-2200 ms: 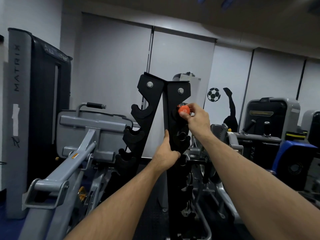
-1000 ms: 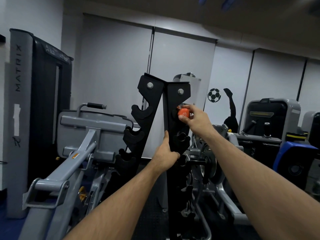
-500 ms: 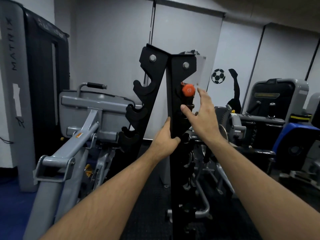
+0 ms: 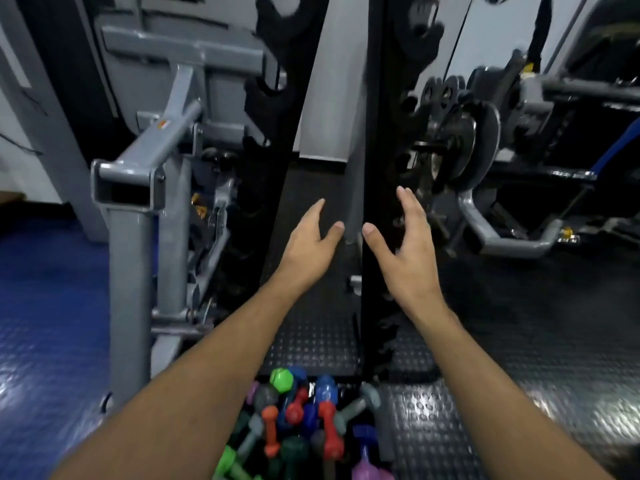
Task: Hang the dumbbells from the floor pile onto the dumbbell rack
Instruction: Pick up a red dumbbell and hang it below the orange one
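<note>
- Both hands empty, fingers spread: left hand (image 4: 309,239) and right hand (image 4: 408,249) hover either side of the black dumbbell rack (image 4: 375,140), apparently poised to reach down.
- Coloured dumbbells (image 4: 298,420) lie heaped at the rack's foot, between the forearms.
- Studded black rubber floor (image 4: 519,393), turning blue at left; a grey weight machine (image 4: 145,161) stands beside the rack.

Left hand (image 4: 308,242) and right hand (image 4: 403,252) held out empty with fingers relaxed, either side of black dumbbell rack (image 4: 375,140) upright, pile of coloured dumbbells (image 4: 298,420) on studded floor mat (image 4: 519,341) below, grey gym machine (image 4: 138,188) at left
</note>
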